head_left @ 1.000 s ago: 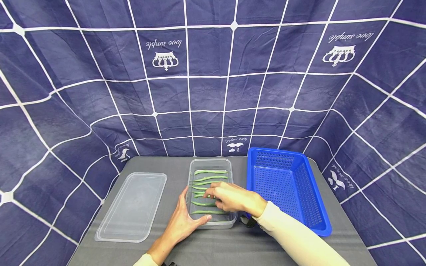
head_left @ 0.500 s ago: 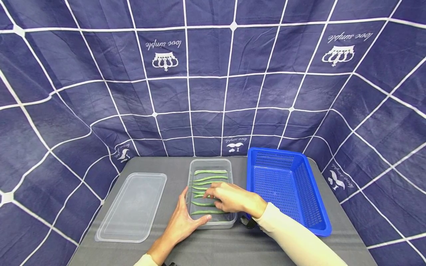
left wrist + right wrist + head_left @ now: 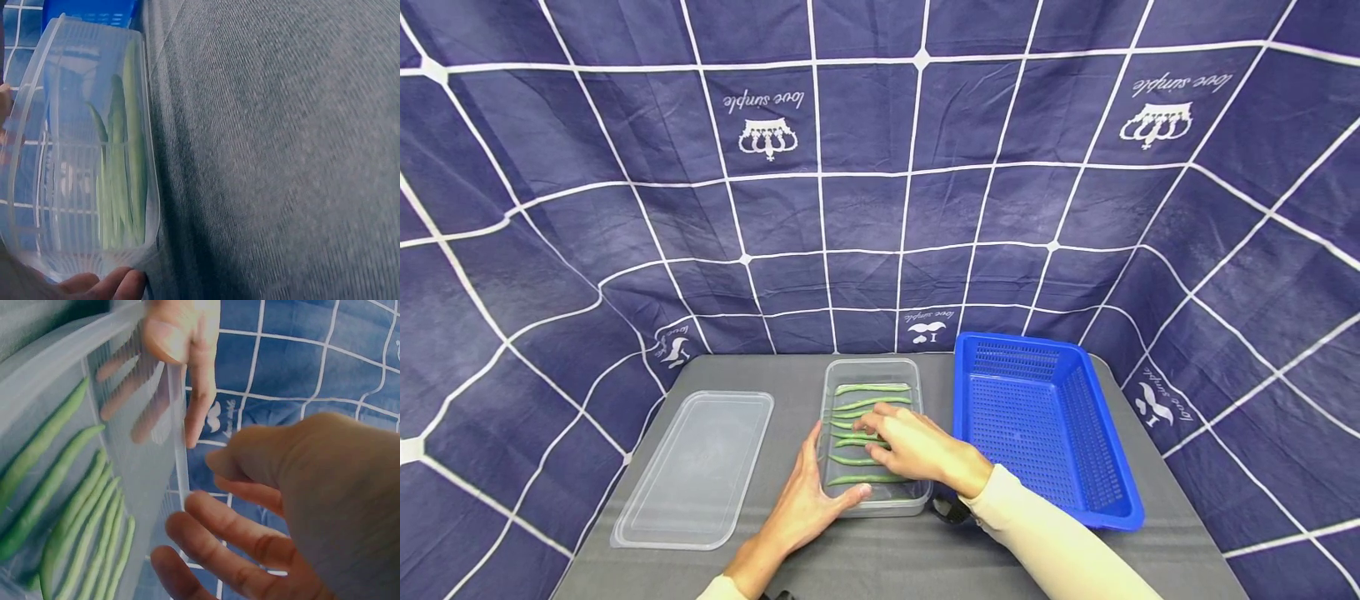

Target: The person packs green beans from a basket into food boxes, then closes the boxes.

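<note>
Several green beans (image 3: pixel 872 388) lie crosswise in a row inside a clear plastic food container (image 3: pixel 891 505), those in the middle partly covered by my right hand (image 3: pixel 917 446). That hand is above the container with its fingers spread and loosely bent. Nothing is between its fingers (image 3: pixel 206 537) in the right wrist view. My left hand (image 3: pixel 808 500) holds the container at its near left corner, thumb on the rim and fingers along the outer wall. Through the wall (image 3: pixel 56 106), the left wrist view shows the beans (image 3: pixel 122 181) on the bottom.
A clear lid (image 3: pixel 696 467) lies flat on the grey cloth-covered table (image 3: pixel 850 567) to the left. On the right stands a blue perforated basket (image 3: pixel 1018 433), close to my right forearm. A blue grid-patterned curtain (image 3: pixel 865 208) rises behind and at both sides.
My right hand has lifted slightly and shifted a little, its fingers coming away from the middle beans, more of which show now. My left hand stays on the container. The head view has moved slightly.
</note>
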Demonstrator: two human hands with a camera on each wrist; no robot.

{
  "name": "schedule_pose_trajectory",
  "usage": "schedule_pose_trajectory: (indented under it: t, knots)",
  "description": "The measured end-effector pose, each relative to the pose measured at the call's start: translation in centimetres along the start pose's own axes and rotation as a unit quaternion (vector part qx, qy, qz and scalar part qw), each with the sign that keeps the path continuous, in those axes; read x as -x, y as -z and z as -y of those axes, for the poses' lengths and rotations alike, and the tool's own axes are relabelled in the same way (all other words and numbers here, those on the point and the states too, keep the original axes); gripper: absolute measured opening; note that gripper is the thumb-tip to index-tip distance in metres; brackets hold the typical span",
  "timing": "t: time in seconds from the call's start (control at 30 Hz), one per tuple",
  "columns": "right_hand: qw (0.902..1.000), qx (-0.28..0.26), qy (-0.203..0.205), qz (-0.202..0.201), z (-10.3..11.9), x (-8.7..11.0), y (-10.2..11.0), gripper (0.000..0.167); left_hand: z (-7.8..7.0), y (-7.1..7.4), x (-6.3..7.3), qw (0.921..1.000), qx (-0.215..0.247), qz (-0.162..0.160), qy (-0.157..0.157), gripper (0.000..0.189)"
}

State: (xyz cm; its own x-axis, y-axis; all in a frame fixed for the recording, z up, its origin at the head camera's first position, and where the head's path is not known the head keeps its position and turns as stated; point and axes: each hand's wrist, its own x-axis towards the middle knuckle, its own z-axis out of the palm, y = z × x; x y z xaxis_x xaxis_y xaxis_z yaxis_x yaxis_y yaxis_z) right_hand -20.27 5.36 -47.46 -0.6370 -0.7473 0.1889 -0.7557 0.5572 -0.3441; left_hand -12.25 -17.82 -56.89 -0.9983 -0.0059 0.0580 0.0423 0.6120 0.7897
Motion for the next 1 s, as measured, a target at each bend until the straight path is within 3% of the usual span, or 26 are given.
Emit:
schedule_pose_trajectory:
  t: [0.17,0.37,0.43,0.57,0.7,1.0]
  knots:
    - [0.9988,-0.043,-0.013,-0.018,0.5,-0.3,-0.9,0.037,0.2,0.9,0.2,0.9999,0.010,0.008,-0.003,0.107]
    - [0.9972,-0.063,-0.026,-0.030,1.9,-1.1,-2.4,0.047,0.9,3.0,0.0,0.9987,0.031,-0.024,-0.032,0.085]
    - [0.9972,-0.061,-0.028,-0.034,2.5,-1.4,-2.9,0.050,2.3,3.7,-0.5,0.9978,0.025,-0.046,-0.042,0.083]
    - [0.9960,-0.076,-0.034,-0.033,3.9,-2.3,-3.8,0.055,3.1,5.9,-1.0,0.9971,0.009,-0.064,-0.041,0.082]
    - [0.9942,-0.097,-0.038,-0.028,5.1,-3.3,-4.7,0.058,2.8,8.6,-1.0,0.9972,-0.017,-0.068,-0.026,0.081]
    - [0.9943,-0.098,-0.029,-0.031,7.4,-5.0,-6.8,0.068,5.1,12.9,-1.1,0.9919,-0.082,-0.096,0.010,0.084]
